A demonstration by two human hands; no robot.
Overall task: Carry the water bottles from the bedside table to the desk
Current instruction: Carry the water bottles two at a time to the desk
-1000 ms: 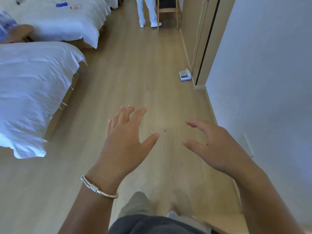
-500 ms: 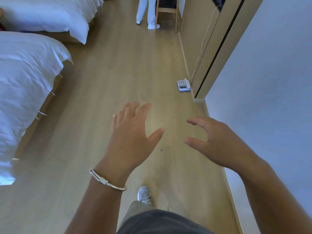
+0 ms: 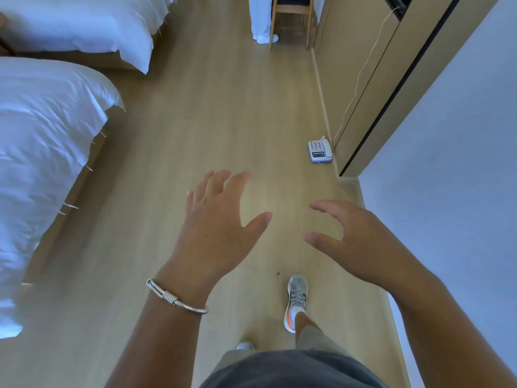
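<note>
Over a light wooden floor (image 3: pixel 195 121), seen from the head camera looking forward and down, two bare hands reach out in front of the person. Neither hand carries a water bottle, and no bottle shows anywhere in this view.

To the left of centre, the left hand (image 3: pixel 215 219) is held palm down with its fingers straight and spread, its grip open and holding nothing. A silver bangle (image 3: pixel 174 296) circles the left wrist. To the right, the right hand (image 3: pixel 352 242) hangs in the air with its fingers loosely bent and its thumb pointing toward the left hand, its grip also open and empty. The two hands are apart, with bare floor showing between them.

Below the hands, the person's right foot in a grey sneaker (image 3: pixel 297 299) with an orange sole is planted on the floor, and dark clothing fills the bottom edge.

Along the left side stand two beds: the near bed (image 3: pixel 42 163) and the far bed (image 3: pixel 84 23), both covered in white bedding. On the right a pale wall (image 3: pixel 453 163) meets a wooden cabinet (image 3: pixel 361 65). A white telephone (image 3: pixel 320 151) sits on the floor just beside the cabinet's base, with a thin white cord running up the panel. At the top, a wooden chair (image 3: pixel 291 21) stands beside another person's white trouser legs (image 3: pixel 260 21).
</note>
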